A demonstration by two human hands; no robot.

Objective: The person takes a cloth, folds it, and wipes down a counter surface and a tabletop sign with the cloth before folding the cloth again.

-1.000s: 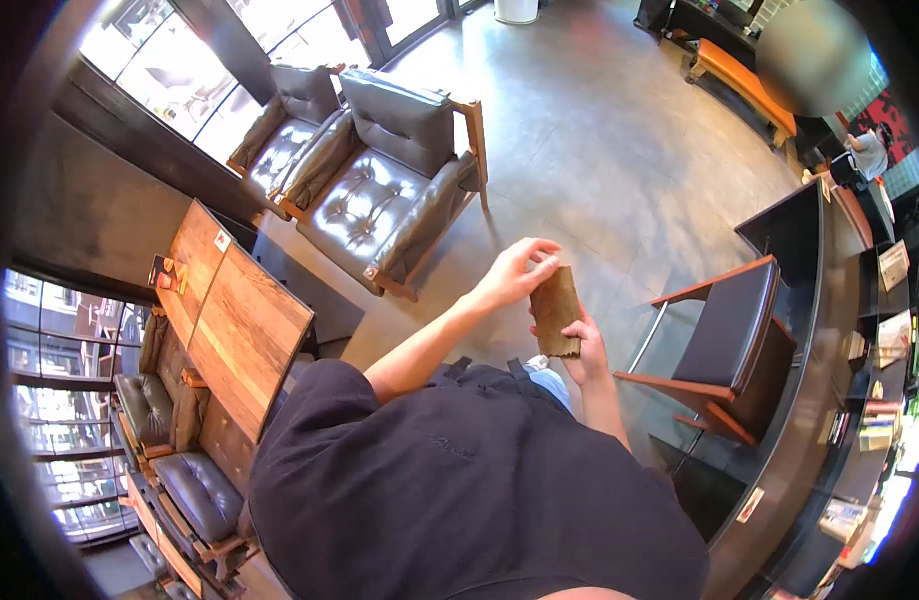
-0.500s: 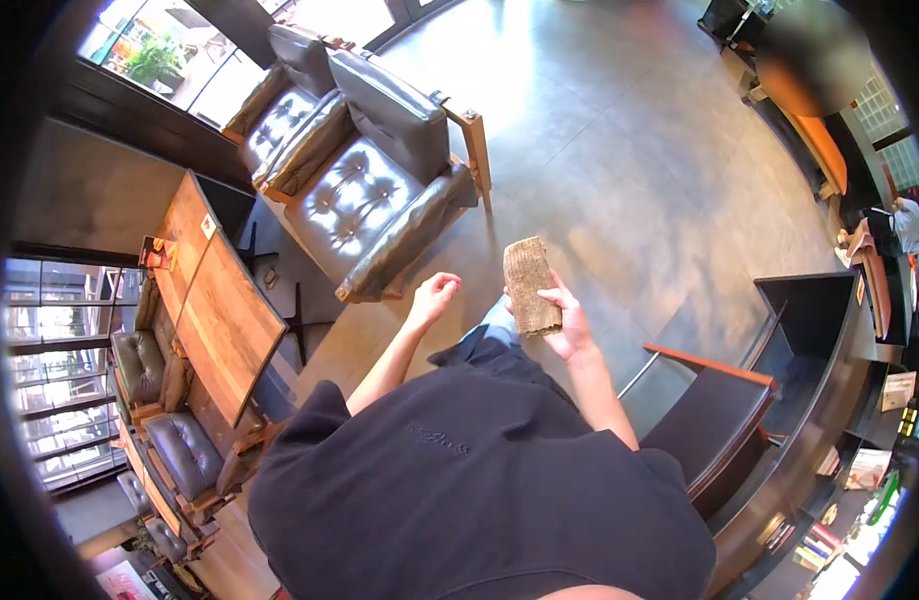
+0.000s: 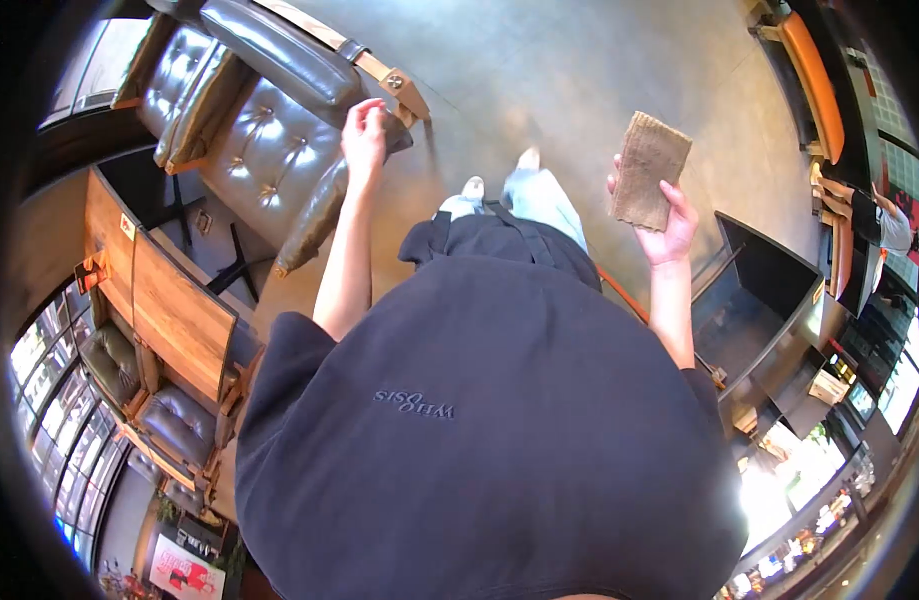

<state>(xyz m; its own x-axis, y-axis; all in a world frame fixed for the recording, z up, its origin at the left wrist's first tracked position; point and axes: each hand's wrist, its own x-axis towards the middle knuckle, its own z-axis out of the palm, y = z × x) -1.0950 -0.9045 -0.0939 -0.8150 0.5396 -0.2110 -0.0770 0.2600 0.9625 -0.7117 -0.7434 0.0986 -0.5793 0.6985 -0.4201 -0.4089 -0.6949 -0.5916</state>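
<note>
A folded brown cloth [image 3: 651, 170] with a ribbed texture is gripped in my right hand [image 3: 669, 225], thumb across its front face and fingers behind it. The cloth is held up over the floor at the upper right of centre. My left hand [image 3: 364, 145] is raised at the upper left, in front of the arm of a dark leather armchair [image 3: 269, 150]. Its fingers are loosely bent and a little apart, and nothing shows between them.
Wooden tables [image 3: 164, 290] and leather seats [image 3: 179, 420] line the left side. On the right stand a dark counter [image 3: 749, 290] and an orange bench [image 3: 814, 85], with a person [image 3: 889, 228] beyond. My feet are on the grey floor [image 3: 539, 60].
My right hand has moved up and right with the cloth. My left hand has swung up and left, away from it. The view has tilted down and my feet now show, one stepping forward.
</note>
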